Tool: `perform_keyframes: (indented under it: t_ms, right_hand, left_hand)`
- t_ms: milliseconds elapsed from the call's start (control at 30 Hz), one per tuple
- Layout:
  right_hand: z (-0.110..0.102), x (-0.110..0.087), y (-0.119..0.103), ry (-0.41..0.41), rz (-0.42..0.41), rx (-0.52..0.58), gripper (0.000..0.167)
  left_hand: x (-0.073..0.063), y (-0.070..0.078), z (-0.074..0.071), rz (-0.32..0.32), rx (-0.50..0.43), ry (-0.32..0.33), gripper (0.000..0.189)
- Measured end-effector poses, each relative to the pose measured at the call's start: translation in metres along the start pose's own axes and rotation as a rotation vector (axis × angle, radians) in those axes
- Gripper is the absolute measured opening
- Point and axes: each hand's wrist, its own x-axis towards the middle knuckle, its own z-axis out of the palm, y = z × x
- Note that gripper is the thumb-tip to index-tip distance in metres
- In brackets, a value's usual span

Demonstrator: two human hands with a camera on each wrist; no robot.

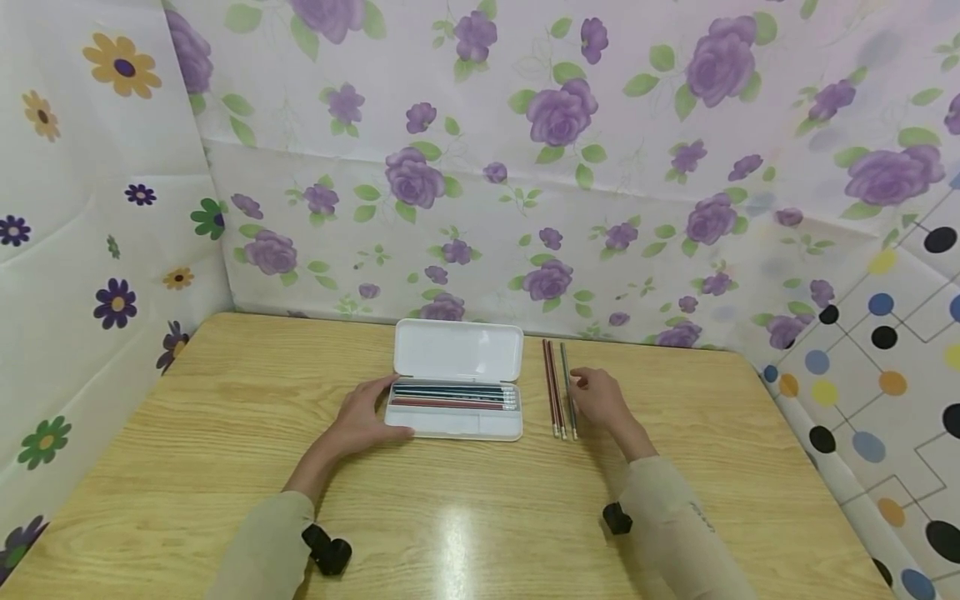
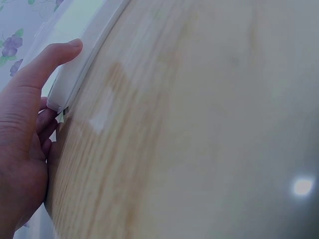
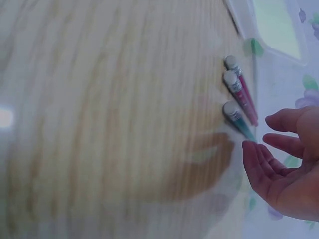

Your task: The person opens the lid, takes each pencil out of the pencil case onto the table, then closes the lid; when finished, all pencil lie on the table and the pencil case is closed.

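An open white pencil case (image 1: 435, 425) lies on the table with several dark green and reddish pencils (image 1: 450, 405) in its back part. My left hand (image 1: 363, 421) grips the case's left end, thumb (image 2: 65, 52) over the front edge and fingers round the side. To the right of the case, two dark red pencils (image 1: 555, 392) lie side by side, eraser ends towards me. A green pencil (image 1: 566, 367) lies just right of them. My right hand (image 1: 598, 398) is beside this green pencil; its thumb and index finger stand apart in the right wrist view.
The case's raised lid (image 1: 457, 350) leans back near the table's far edge. Wood-grain tabletop (image 1: 450, 500) stretches in front of the case and to both sides. Floral cloth (image 1: 480, 233) hangs behind the table, and patterned cloths flank it.
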Motion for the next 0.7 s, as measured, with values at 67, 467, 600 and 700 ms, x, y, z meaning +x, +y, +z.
perform_keyframes:
  t_ms: [67,467,600,700]
  right_hand:
    - [0.000,0.001,-0.004,0.005,-0.021,-0.009,0.040]
    - [0.013,0.006,-0.050,-0.006,-0.223,-0.067,0.037]
    - [0.022,0.008,-0.064,-0.030,-0.324,-0.078,0.031]
    - [0.029,0.011,-0.074,-0.062,-0.360,-0.086,0.028]
  left_hand:
    - [0.000,0.000,0.000,-0.007,0.002,-0.001,0.098]
    - [0.001,-0.001,0.001,-0.019,0.015,-0.005,0.099]
    - [0.002,-0.001,0.001,-0.016,0.024,-0.005,0.099]
    - [0.002,-0.001,0.001,-0.015,0.022,-0.003,0.099]
